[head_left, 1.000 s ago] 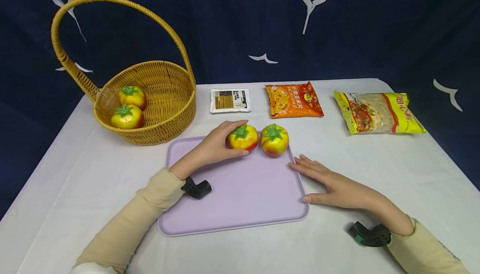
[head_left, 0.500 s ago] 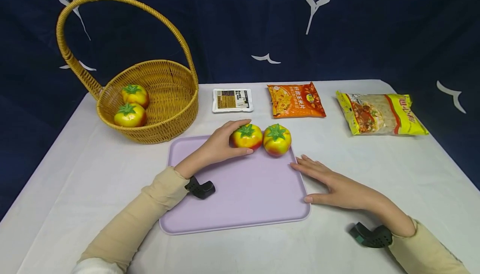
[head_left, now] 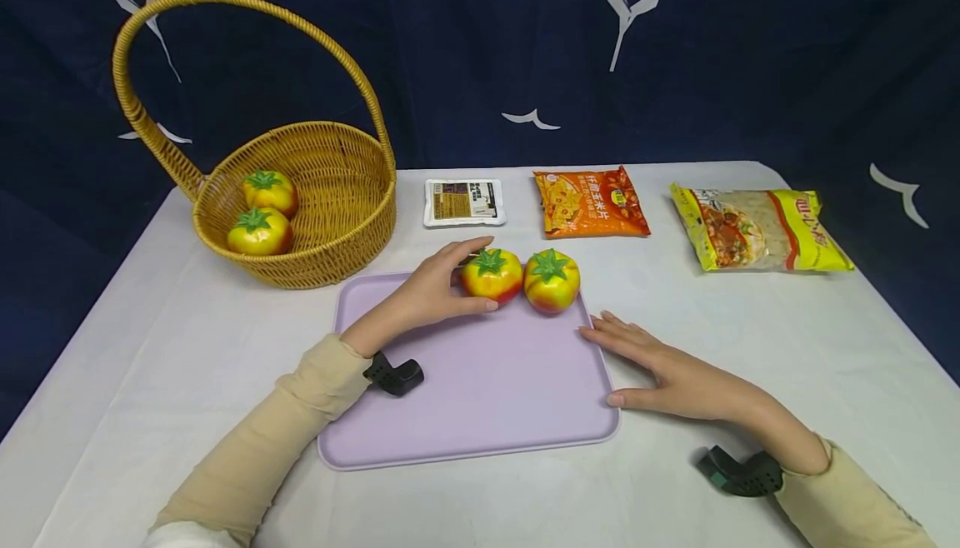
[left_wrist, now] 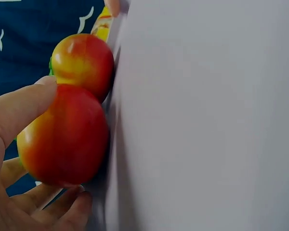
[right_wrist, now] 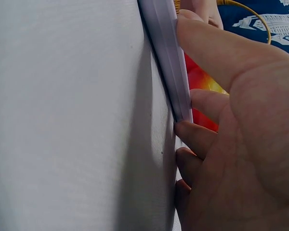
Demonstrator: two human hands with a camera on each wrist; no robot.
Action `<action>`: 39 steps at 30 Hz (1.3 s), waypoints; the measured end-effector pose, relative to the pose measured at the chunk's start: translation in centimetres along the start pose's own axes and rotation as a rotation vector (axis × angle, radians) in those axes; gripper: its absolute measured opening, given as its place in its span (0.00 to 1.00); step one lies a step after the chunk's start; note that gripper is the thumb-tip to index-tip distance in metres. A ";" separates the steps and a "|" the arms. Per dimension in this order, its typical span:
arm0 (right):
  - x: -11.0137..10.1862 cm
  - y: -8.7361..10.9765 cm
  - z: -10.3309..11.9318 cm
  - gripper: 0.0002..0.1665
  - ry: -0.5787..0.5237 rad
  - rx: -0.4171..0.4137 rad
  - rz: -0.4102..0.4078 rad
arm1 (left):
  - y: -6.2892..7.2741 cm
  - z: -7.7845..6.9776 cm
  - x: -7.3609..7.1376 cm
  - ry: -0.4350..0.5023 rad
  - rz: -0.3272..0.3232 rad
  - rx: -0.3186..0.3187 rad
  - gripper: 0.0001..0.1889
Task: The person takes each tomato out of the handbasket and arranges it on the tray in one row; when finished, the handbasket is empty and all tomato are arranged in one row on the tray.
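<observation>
"What's the left hand (head_left: 438, 286) doing?"

"Its thumb and fingers are wide apart around a tomato (head_left: 492, 281) on the purple tray (head_left: 480, 381). I can't tell if they squeeze it. The second tomato (head_left: 552, 288) sits just past the fingertips."

"And the right hand (head_left: 671, 375)?"

"Fingers spread, holding nothing. Its wrist camera shows the tips right against the tray's side."

"What else is different?"

"The left wrist camera sees big red bottoms. The head camera sees green leaves (head_left: 491, 261) on top."

"Any words?"

"Beyond both hands' fingers, the orange bag (head_left: 592, 202) says 玉米片. Past the left fingers, the white pack (head_left: 465, 202) has print too tiny to read."
</observation>
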State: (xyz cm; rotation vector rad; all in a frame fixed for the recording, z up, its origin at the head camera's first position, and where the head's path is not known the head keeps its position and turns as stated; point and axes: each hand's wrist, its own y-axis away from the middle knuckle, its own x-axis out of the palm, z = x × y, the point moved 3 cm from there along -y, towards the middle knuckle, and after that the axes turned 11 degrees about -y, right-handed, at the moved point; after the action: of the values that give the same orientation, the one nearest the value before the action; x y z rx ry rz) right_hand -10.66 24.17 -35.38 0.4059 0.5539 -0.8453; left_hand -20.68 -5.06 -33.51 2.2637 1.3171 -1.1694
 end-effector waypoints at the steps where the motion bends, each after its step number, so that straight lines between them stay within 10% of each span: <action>1: 0.0 0.0 0.0 0.44 -0.002 0.000 -0.001 | 0.1 0.0 -0.2 0.019 -0.003 0.003 0.42; 13: 0.1 0.4 -0.2 0.44 -0.006 0.009 -0.005 | 2.5 0.1 -7.6 0.218 -0.091 -0.024 0.36; 23: 0.1 0.1 -0.3 0.44 -0.012 0.017 0.007 | 7.1 6.1 -17.5 0.457 -0.467 -0.132 0.27; 32: 0.2 0.1 -0.2 0.44 -0.011 0.001 0.010 | 10.0 11.0 -18.9 0.801 -0.742 -0.235 0.27; 39: 0.0 0.0 -0.1 0.45 -0.006 0.003 0.006 | 9.9 11.2 -19.1 0.693 -0.719 -0.283 0.28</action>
State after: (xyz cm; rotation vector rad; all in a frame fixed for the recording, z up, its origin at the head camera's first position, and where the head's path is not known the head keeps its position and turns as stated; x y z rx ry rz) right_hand -10.73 24.24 -35.49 0.4077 0.5459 -0.8418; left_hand -23.23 -28.50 -27.71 2.0912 2.5040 -0.2527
